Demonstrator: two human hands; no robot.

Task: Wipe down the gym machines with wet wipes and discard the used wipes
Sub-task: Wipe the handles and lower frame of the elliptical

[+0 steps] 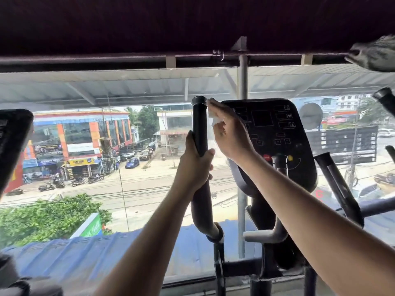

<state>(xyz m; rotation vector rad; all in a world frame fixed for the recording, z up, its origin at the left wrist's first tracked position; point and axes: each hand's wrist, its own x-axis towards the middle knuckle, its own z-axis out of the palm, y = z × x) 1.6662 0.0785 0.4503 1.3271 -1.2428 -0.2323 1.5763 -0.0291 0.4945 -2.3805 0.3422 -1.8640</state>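
A white wipe sits pressed under the straight fingers of the right hand against the upper end of a black handlebar. Lower down, the left hand grips the same bar, beside the machine's console.

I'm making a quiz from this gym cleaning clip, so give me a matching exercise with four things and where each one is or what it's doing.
Things:
1. left hand
2. right hand
3. white wipe
4. console

States:
A. pressed against the top of the black handlebar
B. grips the handlebar lower down
C. mounted right of the handlebar, screen dark
D. holds the wipe with straight fingers

Pairs: 1-B, 2-D, 3-A, 4-C
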